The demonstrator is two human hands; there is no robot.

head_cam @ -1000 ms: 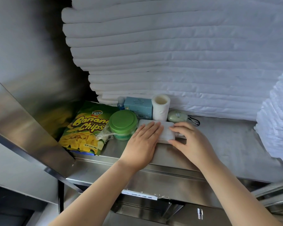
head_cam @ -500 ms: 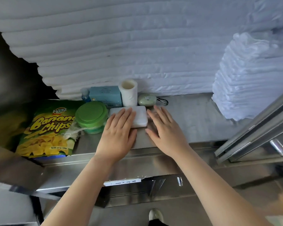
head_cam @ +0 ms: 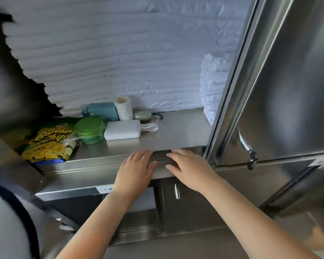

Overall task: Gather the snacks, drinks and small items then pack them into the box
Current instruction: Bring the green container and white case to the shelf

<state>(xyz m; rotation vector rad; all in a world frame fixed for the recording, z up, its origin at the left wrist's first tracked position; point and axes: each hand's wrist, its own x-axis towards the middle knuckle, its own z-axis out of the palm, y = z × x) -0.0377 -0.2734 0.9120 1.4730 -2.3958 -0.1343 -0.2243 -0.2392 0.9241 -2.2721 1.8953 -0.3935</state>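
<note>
1. We look down on a stainless steel bench inside a steel cabinet, with folded white linen stacked along its back.
2. At the bench's left lies a Banana Chips bag. Just right of it stands a green lidded tub, then a white power bank with its looped cable.
3. Behind them stand a blue box, a white paper roll and a pale green oval case.
4. Our left hand lies flat on the bench's front edge, fingers straight, holding nothing.
5. Our right hand, just beside it, is equally flat and empty.
6. At far right hangs a steel door.
</note>
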